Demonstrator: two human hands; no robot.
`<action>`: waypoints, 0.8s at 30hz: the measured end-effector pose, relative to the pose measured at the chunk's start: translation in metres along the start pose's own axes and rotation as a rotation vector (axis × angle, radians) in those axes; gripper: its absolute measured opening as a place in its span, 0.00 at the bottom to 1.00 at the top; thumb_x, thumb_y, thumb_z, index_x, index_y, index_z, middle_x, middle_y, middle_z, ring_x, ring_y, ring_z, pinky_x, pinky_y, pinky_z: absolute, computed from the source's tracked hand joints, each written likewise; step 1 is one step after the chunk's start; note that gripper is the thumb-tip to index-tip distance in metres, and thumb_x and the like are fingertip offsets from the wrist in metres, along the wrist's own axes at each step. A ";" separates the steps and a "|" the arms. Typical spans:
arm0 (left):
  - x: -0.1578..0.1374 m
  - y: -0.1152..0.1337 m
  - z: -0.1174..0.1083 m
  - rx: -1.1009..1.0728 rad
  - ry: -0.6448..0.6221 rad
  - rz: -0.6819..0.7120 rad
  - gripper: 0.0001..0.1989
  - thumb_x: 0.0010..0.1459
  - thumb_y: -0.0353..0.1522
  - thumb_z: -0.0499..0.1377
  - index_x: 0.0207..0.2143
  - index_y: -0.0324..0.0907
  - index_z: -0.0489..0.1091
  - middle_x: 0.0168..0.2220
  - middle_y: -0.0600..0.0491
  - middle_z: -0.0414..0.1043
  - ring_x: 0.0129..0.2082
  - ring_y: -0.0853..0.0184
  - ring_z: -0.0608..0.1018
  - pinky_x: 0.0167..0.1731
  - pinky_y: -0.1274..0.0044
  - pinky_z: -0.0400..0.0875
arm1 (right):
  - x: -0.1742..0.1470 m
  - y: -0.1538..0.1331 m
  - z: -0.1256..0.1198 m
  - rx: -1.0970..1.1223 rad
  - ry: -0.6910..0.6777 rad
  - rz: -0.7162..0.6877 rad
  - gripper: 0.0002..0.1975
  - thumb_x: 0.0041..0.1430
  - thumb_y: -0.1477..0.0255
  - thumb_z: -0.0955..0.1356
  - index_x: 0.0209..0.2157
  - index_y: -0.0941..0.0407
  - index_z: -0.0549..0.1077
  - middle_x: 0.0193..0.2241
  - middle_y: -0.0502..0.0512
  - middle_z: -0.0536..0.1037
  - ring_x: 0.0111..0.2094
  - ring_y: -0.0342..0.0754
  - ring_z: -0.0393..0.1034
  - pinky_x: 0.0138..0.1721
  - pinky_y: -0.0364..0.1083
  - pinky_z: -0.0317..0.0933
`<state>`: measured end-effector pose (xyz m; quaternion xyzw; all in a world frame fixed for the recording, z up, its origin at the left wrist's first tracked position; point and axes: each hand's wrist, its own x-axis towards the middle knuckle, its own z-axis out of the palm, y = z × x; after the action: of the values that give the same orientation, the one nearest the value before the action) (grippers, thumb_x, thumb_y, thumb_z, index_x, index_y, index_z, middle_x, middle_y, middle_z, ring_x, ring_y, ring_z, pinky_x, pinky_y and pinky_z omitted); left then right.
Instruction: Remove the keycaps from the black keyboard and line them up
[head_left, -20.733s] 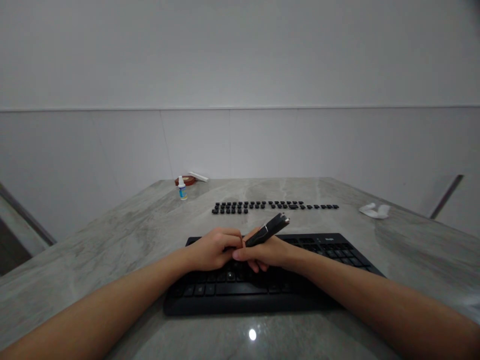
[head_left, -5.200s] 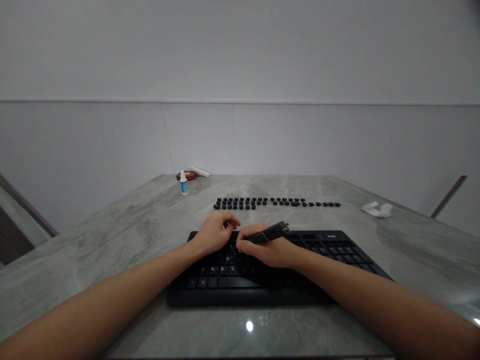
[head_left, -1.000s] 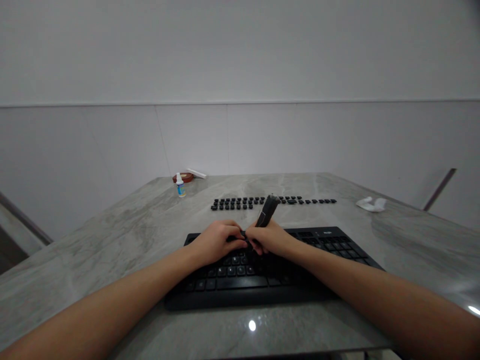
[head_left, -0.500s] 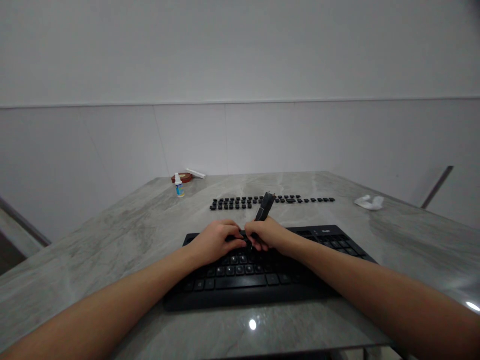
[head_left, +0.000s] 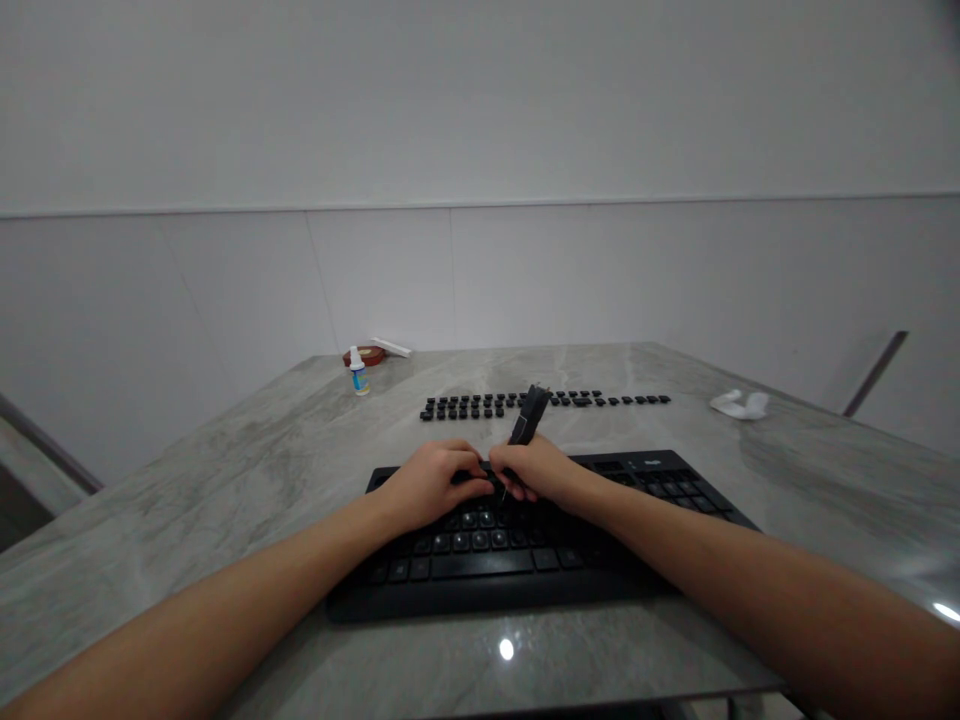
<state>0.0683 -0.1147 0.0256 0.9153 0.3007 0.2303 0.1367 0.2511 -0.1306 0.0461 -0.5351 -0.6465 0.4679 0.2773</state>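
A black computer keyboard [head_left: 480, 595] lies in front of me; several middle keys lack caps and show pale round spots. My right hand [head_left: 529, 470] is closed round a thick black tool [head_left: 529, 415], held like a pen and tilted, its thin metal tip down among the keys. Close beside it, my left hand [head_left: 439, 483] rests on the upper keys with fingers bent. Its thumb and forefinger come together near the tool's tip; whatever small thing is between them is hidden. Behind the keyboard, loose black keycaps [head_left: 465, 405] stand in rows.
The grey marble-patterned table [head_left: 247, 500] reaches back to a white wall [head_left: 525, 275]. At the back left stand a small white-capped bottle [head_left: 359, 375], a reddish-brown object [head_left: 367, 355] and a white strip [head_left: 391, 347]. Crumpled white tissue [head_left: 741, 404] lies at the right.
The tool in my right hand has shifted very slightly to the left. Both hands otherwise keep their places on the keyboard.
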 end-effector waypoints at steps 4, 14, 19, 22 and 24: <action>0.000 0.002 0.000 0.003 -0.004 -0.008 0.08 0.61 0.36 0.60 0.35 0.39 0.75 0.39 0.51 0.74 0.38 0.66 0.76 0.43 0.76 0.69 | -0.003 0.001 0.002 -0.046 0.034 -0.061 0.12 0.46 0.74 0.62 0.12 0.58 0.63 0.08 0.46 0.60 0.11 0.37 0.53 0.15 0.39 0.47; 0.001 0.001 0.000 0.011 0.005 -0.001 0.09 0.60 0.36 0.61 0.35 0.38 0.76 0.39 0.49 0.75 0.39 0.65 0.76 0.43 0.75 0.70 | -0.009 0.008 0.004 -0.121 0.093 -0.249 0.13 0.48 0.74 0.62 0.12 0.58 0.61 0.10 0.47 0.61 0.16 0.39 0.56 0.19 0.40 0.49; -0.001 0.001 0.001 0.015 0.011 0.004 0.10 0.62 0.37 0.59 0.36 0.39 0.76 0.40 0.49 0.75 0.40 0.65 0.77 0.44 0.75 0.70 | -0.018 0.002 0.008 -0.176 0.135 -0.260 0.14 0.49 0.76 0.63 0.13 0.58 0.59 0.12 0.46 0.60 0.18 0.38 0.56 0.21 0.40 0.48; -0.001 0.001 0.000 0.013 0.012 0.018 0.10 0.62 0.36 0.59 0.36 0.39 0.76 0.40 0.49 0.75 0.40 0.65 0.77 0.44 0.75 0.70 | -0.020 0.000 0.009 -0.201 0.144 -0.263 0.14 0.49 0.77 0.63 0.14 0.58 0.59 0.12 0.46 0.59 0.19 0.39 0.56 0.21 0.40 0.48; 0.000 0.000 0.000 0.022 0.018 0.026 0.10 0.62 0.36 0.59 0.36 0.39 0.76 0.41 0.49 0.75 0.41 0.64 0.76 0.45 0.74 0.70 | -0.021 -0.001 0.010 -0.203 0.140 -0.263 0.14 0.50 0.77 0.63 0.14 0.58 0.59 0.13 0.46 0.59 0.20 0.39 0.56 0.21 0.40 0.48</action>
<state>0.0683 -0.1151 0.0256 0.9186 0.2924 0.2370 0.1207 0.2480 -0.1534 0.0464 -0.5022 -0.7340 0.3214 0.3250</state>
